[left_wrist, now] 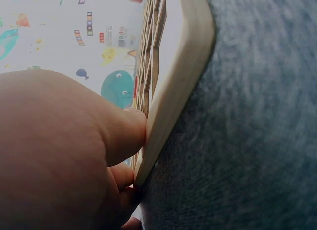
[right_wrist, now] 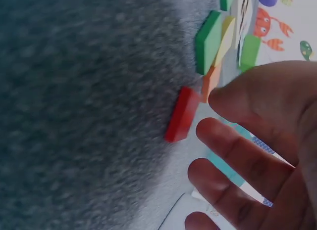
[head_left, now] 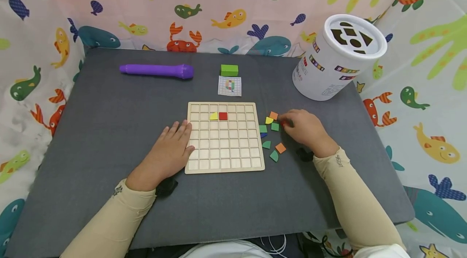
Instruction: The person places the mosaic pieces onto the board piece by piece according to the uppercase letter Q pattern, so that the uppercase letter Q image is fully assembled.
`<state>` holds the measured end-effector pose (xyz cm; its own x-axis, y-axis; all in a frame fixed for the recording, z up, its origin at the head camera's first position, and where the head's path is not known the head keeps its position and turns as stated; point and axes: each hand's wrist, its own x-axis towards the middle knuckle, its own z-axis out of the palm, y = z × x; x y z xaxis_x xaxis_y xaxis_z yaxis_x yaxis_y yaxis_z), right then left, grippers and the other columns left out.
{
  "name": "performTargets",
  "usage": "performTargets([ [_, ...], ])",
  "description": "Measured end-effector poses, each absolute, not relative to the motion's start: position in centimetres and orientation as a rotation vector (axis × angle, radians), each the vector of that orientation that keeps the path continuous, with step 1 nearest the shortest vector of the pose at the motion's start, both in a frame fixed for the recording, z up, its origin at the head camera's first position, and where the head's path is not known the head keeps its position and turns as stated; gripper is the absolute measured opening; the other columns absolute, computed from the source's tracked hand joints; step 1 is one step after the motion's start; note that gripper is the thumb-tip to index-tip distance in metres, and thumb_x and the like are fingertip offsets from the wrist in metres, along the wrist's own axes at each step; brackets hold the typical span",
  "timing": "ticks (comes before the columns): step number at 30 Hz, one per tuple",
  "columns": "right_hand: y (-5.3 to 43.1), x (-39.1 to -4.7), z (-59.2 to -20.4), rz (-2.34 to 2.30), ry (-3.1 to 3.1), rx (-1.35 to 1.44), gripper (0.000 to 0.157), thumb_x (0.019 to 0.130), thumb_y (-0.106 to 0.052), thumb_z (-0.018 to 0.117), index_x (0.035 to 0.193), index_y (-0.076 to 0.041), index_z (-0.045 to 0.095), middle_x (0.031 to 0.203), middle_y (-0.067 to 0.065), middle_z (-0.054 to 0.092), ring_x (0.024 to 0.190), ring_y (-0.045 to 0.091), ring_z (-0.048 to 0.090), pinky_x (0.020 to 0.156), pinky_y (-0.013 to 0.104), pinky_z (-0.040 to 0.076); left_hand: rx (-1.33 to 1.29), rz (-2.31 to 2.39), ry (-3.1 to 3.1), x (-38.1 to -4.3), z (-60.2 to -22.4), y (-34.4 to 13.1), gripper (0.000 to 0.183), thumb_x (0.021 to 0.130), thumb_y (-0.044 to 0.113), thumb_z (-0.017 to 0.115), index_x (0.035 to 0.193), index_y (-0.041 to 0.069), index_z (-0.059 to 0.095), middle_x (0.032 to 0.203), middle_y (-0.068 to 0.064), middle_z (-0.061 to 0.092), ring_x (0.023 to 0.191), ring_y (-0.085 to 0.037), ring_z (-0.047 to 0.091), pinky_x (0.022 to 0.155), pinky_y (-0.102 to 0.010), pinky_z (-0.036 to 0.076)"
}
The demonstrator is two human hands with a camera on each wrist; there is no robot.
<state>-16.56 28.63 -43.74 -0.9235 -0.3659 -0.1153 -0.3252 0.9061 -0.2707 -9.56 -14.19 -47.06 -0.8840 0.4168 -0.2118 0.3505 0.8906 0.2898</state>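
- At the left edge of the wooden board [head_left: 225,143], my left hand [head_left: 171,144] rests with its fingers straight and its thumb against the rim.
- To the right of the board, my right hand [head_left: 304,128] is open, thumb and fingers apart, just beside a red block [right_wrist: 182,116] on the table [head_left: 219,209]; contact cannot be confirmed.
- Between board and right hand: loose orange, yellow, green and blue pieces [head_left: 275,127].
- Second row from the far side: yellow piece [head_left: 213,116], red square [head_left: 223,116], adjacent.
- Beyond the board: picture card [head_left: 230,86], green block [head_left: 229,70].
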Motion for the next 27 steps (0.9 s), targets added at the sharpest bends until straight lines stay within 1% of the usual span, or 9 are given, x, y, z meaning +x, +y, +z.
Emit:
performTargets([
  [3, 28.87, -16.38, -43.89, -0.336, 2.891, -0.515, 0.032, 0.098, -0.011, 0.071, 0.130, -0.009, 0.078, 0.127, 0.014, 0.072, 0.114, 0.035, 0.066, 0.097, 0.059, 0.054, 0.572, 0.355, 2.792, -9.51, -47.04, -14.21, 0.072, 0.115, 0.033, 0.048, 0.168, -0.004, 0.018, 0.175, -0.021, 0.016, 0.161, -0.043, 0.012, 0.129, -0.058, 0.009],
  [6, 29.05, -16.22, -44.08, -0.308, 2.900, -0.506, 0.033, 0.098, -0.012, 0.073, 0.131, -0.009, 0.078, 0.128, 0.015, 0.071, 0.115, 0.035, 0.066, 0.095, 0.059, 0.055, 0.572, 0.353, 2.798, -9.46, -47.10, -14.23, 0.071, 0.115, 0.033, 0.048, 0.168, -0.004, 0.019, 0.175, -0.021, 0.016, 0.161, -0.043, 0.012, 0.129, -0.058, 0.009],
  [14, 29.17, -16.05, -44.36, -0.255, 2.941, -0.500, 0.035, 0.097, -0.009, 0.074, 0.131, -0.013, 0.079, 0.127, 0.014, 0.072, 0.115, 0.036, 0.068, 0.089, 0.058, 0.058, 0.587, 0.378, 2.804, -9.38, -47.12, -14.32, 0.071, 0.115, 0.032, 0.049, 0.168, -0.005, 0.019, 0.174, -0.022, 0.017, 0.161, -0.044, 0.012, 0.129, -0.059, 0.009],
  [21, 29.14, -16.03, -44.13, -0.242, 2.936, -0.469, 0.039, 0.094, -0.005, 0.073, 0.132, -0.011, 0.077, 0.127, 0.014, 0.073, 0.113, 0.035, 0.069, 0.088, 0.058, 0.058, 0.589, 0.375, 2.803, -9.43, -47.11, -14.30, 0.071, 0.115, 0.032, 0.048, 0.168, -0.005, 0.019, 0.174, -0.022, 0.017, 0.161, -0.044, 0.012, 0.129, -0.059, 0.009],
  [27, 29.11, -15.85, -44.12, -0.272, 2.951, -0.446, 0.033, 0.096, -0.004, 0.074, 0.127, -0.009, 0.079, 0.122, 0.013, 0.075, 0.107, 0.032, 0.069, 0.087, 0.056, 0.058, 0.590, 0.367, 2.806, -9.42, -47.06, -14.26, 0.071, 0.115, 0.032, 0.048, 0.168, -0.005, 0.019, 0.174, -0.022, 0.017, 0.161, -0.044, 0.013, 0.129, -0.059, 0.009],
])
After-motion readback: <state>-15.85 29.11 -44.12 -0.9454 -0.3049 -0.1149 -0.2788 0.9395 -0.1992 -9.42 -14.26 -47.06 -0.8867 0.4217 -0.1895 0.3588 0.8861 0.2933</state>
